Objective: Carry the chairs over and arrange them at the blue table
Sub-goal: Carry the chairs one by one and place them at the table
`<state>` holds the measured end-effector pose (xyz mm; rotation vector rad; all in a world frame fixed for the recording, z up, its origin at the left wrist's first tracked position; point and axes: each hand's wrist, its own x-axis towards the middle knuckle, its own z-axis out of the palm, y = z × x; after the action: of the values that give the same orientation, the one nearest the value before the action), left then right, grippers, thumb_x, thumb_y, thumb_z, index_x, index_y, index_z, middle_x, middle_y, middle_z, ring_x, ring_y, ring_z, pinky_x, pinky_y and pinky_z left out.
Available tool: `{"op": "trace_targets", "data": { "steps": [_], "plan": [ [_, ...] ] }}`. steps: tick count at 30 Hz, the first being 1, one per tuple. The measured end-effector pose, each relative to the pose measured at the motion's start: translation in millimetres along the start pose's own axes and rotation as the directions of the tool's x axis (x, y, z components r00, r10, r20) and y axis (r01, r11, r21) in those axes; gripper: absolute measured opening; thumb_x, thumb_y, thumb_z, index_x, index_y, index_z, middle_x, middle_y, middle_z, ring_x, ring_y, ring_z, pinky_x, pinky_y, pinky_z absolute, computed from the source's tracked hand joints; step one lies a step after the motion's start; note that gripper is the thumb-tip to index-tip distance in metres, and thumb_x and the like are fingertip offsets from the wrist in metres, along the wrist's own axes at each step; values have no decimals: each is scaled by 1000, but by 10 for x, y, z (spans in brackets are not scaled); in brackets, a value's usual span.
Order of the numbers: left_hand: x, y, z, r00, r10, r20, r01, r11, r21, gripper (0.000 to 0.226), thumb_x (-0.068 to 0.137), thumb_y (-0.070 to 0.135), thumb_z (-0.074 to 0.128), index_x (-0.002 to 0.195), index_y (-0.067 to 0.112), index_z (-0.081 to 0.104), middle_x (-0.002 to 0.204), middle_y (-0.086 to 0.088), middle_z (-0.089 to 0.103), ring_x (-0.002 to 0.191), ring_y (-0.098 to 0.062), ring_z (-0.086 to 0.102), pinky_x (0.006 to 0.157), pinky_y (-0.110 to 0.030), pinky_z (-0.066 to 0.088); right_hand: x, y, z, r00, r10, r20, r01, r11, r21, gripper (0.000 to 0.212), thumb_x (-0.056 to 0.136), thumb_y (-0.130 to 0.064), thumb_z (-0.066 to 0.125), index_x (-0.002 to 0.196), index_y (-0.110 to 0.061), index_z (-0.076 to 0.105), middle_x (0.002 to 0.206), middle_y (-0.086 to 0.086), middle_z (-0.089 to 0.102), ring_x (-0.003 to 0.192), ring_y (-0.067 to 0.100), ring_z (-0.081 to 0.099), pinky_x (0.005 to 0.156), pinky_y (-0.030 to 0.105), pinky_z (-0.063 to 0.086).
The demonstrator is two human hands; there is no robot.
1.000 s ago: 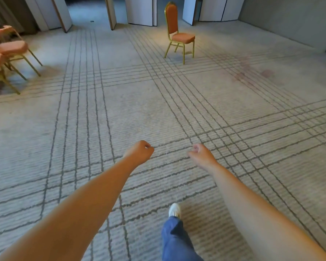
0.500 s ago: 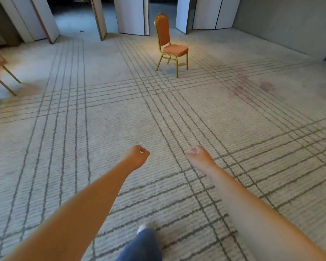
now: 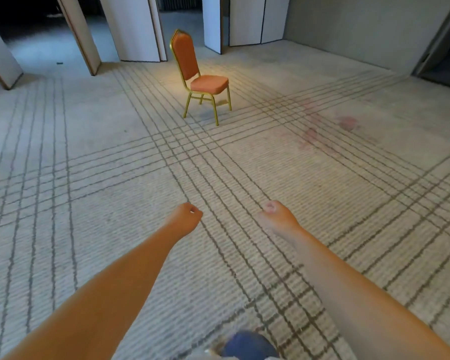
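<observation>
Orange chair (image 3: pixel 190 68) stands well ahead of left hand (image 3: pixel 186 219) and right hand (image 3: pixel 277 215), both curled into empty fists. Best grip: high on its back plus under its seat, lift level.

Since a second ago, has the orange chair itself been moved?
No. The orange chair stands just beyond the same crossing of dark carpet stripes; it only looks larger because the viewpoint came nearer.

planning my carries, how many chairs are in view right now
1. The chair stands alone on the carpet ahead, near the white panels at the back. Others may lie outside the view.
</observation>
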<state>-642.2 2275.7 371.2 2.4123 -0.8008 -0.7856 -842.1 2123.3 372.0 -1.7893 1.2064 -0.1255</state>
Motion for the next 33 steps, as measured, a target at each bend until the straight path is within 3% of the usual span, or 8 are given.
{"op": "trace_targets", "data": {
  "steps": [5,8,11,13,18,22,27,33],
  "plan": [
    [1142,506,-125,1000,26,11,-27,997,72,34,96,40,48,123,21,57,94,2,64,73,-12,59,61,-26,46,1136,-312,-240,999,31,-38,-31,1000,1,52,94,-34,56,141,-12,45,140,7,53,123,22,53,94,26,38],
    [1941,814,-218,1000,27,16,-28,998,60,37,97,39,47,127,19,56,110,-3,64,85,-17,61,68,-28,49,1949,-522,-418,999,29,-23,-29,1000,-1,53,95,-32,54,142,-11,43,143,6,50,121,22,53,90,25,38],
    [2749,1149,-355,1000,15,2,-15,999,33,33,97,38,47,122,20,58,90,0,63,74,-17,60,64,-28,49,2831,-781,-626,1000,9,-24,-9,1000,-10,49,95,-31,54,138,-9,44,137,9,54,114,24,57,86,28,42],
    [3243,1374,-455,1000,-8,-9,8,1000,2,33,97,36,47,123,18,57,87,-1,63,77,-19,62,67,-31,50,3361,-1001,-780,1000,0,-3,0,1000,-19,49,96,-31,54,139,-9,44,131,8,57,104,22,58,85,28,43],
    [4425,1906,-696,1000,-25,-12,25,999,-36,37,96,41,47,123,18,58,103,-6,66,77,-20,62,68,-33,52,4650,-1518,-1144,1000,-3,29,4,1000,-31,54,95,-30,54,144,-11,41,142,8,50,123,24,53,93,25,39],
    [5175,2182,-857,999,-38,9,38,997,-63,34,97,41,46,121,20,58,91,-2,66,84,-25,66,78,-41,55,5432,-1845,-1267,999,-17,50,19,999,-44,51,96,-28,53,143,-10,43,140,8,53,124,23,52,90,23,36],
    [6366,2393,-1133,998,-56,34,59,993,-97,30,98,39,45,117,19,58,100,-6,67,94,-27,65,84,-41,53,6606,-2279,-1294,997,-8,77,15,996,-83,52,95,-31,55,140,-8,44,141,10,52,124,26,53,92,26,39],
    [8102,2559,-1749,999,-29,23,31,994,-102,32,98,39,46,118,17,59,94,-3,65,89,-23,64,82,-38,53,8216,-3117,-1243,998,-2,66,8,995,-99,51,96,-29,54,142,-8,43,140,12,52,124,26,52,94,27,40]
  ]
}}
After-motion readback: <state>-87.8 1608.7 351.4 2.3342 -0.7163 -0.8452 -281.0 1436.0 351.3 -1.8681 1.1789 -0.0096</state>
